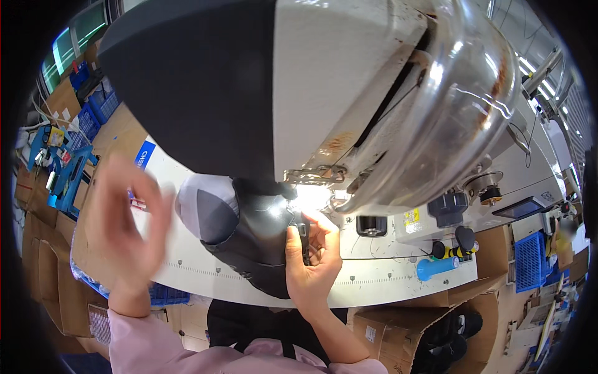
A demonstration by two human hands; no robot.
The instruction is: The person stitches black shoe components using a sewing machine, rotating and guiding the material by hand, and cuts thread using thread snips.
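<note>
A rounded cap-like piece (265,218), shiny black with a grey-and-white domed end, lies on the white sewing machine table (367,249) under the machine head (349,81). Its edge reaches the brightly lit needle area; the needle itself is hidden by glare. My right hand (316,262) is closed at the piece's right edge, thumb and fingers pinching a narrow black strap (304,240) close to the needle area. To the left of the piece, my left hand (134,224) is raised and smeared by motion. Its thumb and fingers curve into a ring; whether they hold anything cannot be made out.
A blue cylinder (437,267) lies at the table's right front edge, near a black-and-yellow tool (458,250). Below right stands a cardboard box (389,333) with black items inside. Blue crates (103,103) and blue clamp-like tools (68,177) are at far left.
</note>
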